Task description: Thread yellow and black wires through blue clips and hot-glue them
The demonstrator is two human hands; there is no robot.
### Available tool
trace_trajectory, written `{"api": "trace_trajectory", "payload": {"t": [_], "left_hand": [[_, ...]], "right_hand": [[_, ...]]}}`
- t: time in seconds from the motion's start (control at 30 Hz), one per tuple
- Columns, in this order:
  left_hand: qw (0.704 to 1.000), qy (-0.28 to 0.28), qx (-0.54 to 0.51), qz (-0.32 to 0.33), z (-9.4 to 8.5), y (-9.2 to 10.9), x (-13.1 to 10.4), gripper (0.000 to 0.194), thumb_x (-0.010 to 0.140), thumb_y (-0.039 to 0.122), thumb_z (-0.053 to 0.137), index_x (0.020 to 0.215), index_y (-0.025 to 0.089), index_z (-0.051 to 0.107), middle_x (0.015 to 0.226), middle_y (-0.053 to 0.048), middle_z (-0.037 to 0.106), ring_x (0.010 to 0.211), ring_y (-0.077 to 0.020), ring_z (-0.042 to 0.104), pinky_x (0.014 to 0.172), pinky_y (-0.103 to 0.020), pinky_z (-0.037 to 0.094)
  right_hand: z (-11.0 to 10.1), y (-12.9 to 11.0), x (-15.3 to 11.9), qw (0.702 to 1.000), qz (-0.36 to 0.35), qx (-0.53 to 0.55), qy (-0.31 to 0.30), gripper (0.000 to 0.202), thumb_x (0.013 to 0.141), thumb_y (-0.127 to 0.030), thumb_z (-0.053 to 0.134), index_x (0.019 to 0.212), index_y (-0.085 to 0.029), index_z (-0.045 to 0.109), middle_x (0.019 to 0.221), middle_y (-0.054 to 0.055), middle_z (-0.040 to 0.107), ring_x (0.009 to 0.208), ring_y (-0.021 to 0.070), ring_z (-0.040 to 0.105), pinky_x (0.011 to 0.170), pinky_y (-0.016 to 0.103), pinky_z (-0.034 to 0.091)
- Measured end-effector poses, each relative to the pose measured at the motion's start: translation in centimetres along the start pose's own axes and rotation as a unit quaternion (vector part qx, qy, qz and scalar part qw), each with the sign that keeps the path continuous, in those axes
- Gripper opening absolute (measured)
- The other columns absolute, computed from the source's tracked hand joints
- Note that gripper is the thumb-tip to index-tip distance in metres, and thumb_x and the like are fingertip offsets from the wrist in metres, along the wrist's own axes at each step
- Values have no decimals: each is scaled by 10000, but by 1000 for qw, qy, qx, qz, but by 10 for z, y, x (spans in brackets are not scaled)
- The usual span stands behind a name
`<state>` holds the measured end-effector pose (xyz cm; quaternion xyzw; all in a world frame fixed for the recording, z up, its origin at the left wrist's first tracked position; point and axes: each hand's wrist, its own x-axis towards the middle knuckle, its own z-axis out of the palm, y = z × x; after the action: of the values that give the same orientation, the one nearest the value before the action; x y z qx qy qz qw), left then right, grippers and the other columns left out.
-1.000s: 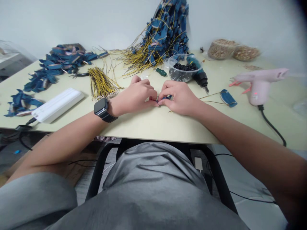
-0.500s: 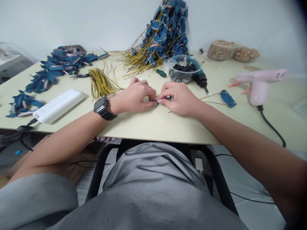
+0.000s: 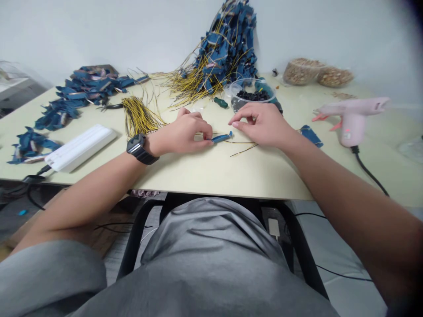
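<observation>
Between the thumb and finger of my left hand (image 3: 190, 132) is the end of a small blue strip-like piece (image 3: 222, 138), which points to the right. My right hand (image 3: 259, 123) is off to the right of it, fingers bent and apart, with nothing visible in them. Thin yellow-and-black wires (image 3: 243, 150) lie on the table under and in front of the right hand. Past the right wrist lies a flat blue piece (image 3: 311, 136). Just behind the right hand stands a clear plastic tub (image 3: 235, 90) holding small black parts.
A pink glue gun (image 3: 353, 116) stands at the right, its cord running forward. Bundled yellow wires (image 3: 142, 116) and a white power strip (image 3: 81, 147) lie at the left. Blue pieces (image 3: 228, 48) are heaped at the back, near a green-handled tool (image 3: 220, 102) and bags of small brown bits (image 3: 302, 72).
My right hand has let go of the blue piece and moved right and slightly back, with its fingers opening. My left hand stays in place, still pinching the piece.
</observation>
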<state>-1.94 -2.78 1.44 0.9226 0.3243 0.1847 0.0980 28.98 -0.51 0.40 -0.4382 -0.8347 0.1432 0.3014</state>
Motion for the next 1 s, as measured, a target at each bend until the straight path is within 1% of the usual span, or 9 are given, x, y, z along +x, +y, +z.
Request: {"api": "trace_trajectory", "payload": {"t": [0.1, 0.23, 0.4, 0.53, 0.63, 0.73, 0.87, 0.93, 1.0], "left_hand": [[1000, -3, -1, -1, -1, 0, 0, 276, 1046, 518, 763, 960, 275, 862, 975, -63, 919, 1132, -360, 758, 1279, -669, 365], [1000, -7, -1, -4, -1, 0, 1, 286, 1060, 521, 751, 974, 273, 862, 973, -61, 910, 1135, -359, 766, 1289, -667, 356], [1000, -15, -2, 0, -2, 1, 2, 316, 1081, 528, 723, 1036, 265, 893, 1052, -72, 943, 1141, -356, 780, 1245, -646, 387], [1000, -17, 3, -3, -3, 0, 3, 295, 1085, 488, 717, 1087, 267, 913, 1100, -73, 955, 1190, -361, 796, 1231, -621, 412], [1000, -20, 4, -1, -2, -1, 4, 288, 1098, 483, 714, 1114, 273, 911, 1143, -82, 965, 1218, -373, 809, 1211, -618, 435], [1000, -22, 0, 3, -2, -5, 4, 295, 1110, 493, 711, 1138, 276, 909, 1185, -91, 974, 1231, -379, 826, 1193, -615, 451], [1000, -24, -14, 11, -1, -11, 3, 301, 1098, 490, 704, 1165, 280, 909, 1208, -80, 980, 1221, -355, 856, 1160, -567, 484], [999, -25, -23, 14, -1, -13, 3, 316, 1092, 508, 710, 1176, 280, 911, 1221, -79, 981, 1225, -355, 866, 1151, -555, 496], [999, -26, -30, 15, -1, -13, 3, 316, 1087, 516, 717, 1183, 285, 910, 1233, -74, 983, 1235, -355, 869, 1157, -550, 502]], "right_hand": [[1, 5, 0, 999, 7, 7, -44, 198, 1057, -277, 863, 1155, -246, 1033, 1180, 105, 930, 960, 270, 748, 929, 448, 549], [1, 3, 0, 998, 17, 0, -64, 163, 1017, -264, 894, 1091, -256, 1040, 1117, 95, 942, 1007, 289, 790, 943, 439, 568], [-10, 1, -1, 995, 31, -21, -98, 152, 978, -245, 913, 1042, -278, 1047, 941, 57, 890, 857, 254, 709, 815, 417, 502], [-16, 2, -1, 991, 45, -31, -123, 167, 966, -235, 918, 1061, -286, 1046, 887, 27, 869, 779, 223, 665, 763, 409, 451], [-18, 2, -1, 989, 43, -30, -135, 147, 957, -264, 926, 1042, -288, 1043, 810, 17, 828, 725, 209, 609, 735, 413, 420], [-20, 1, -2, 988, 36, -14, -147, 127, 955, -349, 944, 1015, -283, 1034, 740, 10, 772, 688, 197, 542, 727, 417, 408], [-23, -4, -2, 984, 36, 10, -172, 179, 973, -432, 931, 993, -282, 1026, 753, 11, 774, 697, 193, 527, 727, 419, 389], [-24, -6, -2, 985, 38, 12, -170, 199, 983, -452, 926, 985, -277, 1020, 759, 14, 771, 695, 191, 522, 729, 421, 385], [-24, -6, -2, 986, 43, 7, -160, 215, 990, -462, 919, 978, -270, 1015, 719, 11, 722, 686, 190, 506, 726, 423, 379]]}}
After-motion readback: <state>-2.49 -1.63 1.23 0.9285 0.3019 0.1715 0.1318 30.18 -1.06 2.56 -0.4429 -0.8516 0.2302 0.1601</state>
